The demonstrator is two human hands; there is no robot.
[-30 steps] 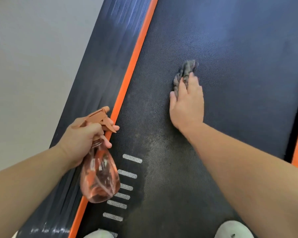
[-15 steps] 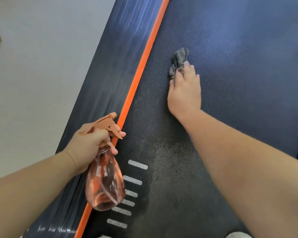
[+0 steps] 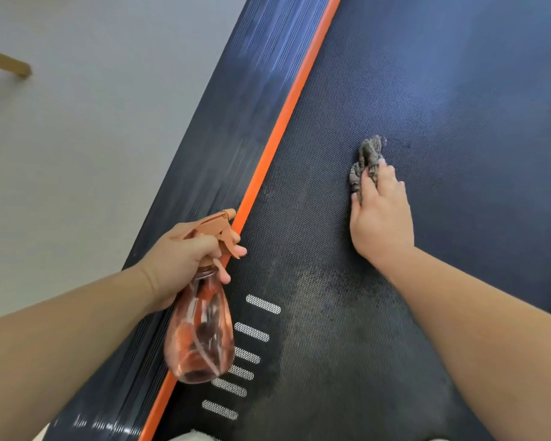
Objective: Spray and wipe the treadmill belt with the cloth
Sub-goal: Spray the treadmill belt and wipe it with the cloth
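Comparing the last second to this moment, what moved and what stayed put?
The right hand slid the grey cloth across the treadmill belt, first toward the orange stripe, then back away from it; the camera shifted too, so exact travel is unclear. Nothing was picked up or released. The left hand grips the spray bottle over the belt's edge as before.

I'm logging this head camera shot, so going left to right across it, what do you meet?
wooden leg on the floor → left hand holding the spray bottle → orange strip → white dashes → grey cloth under the right hand on the belt.
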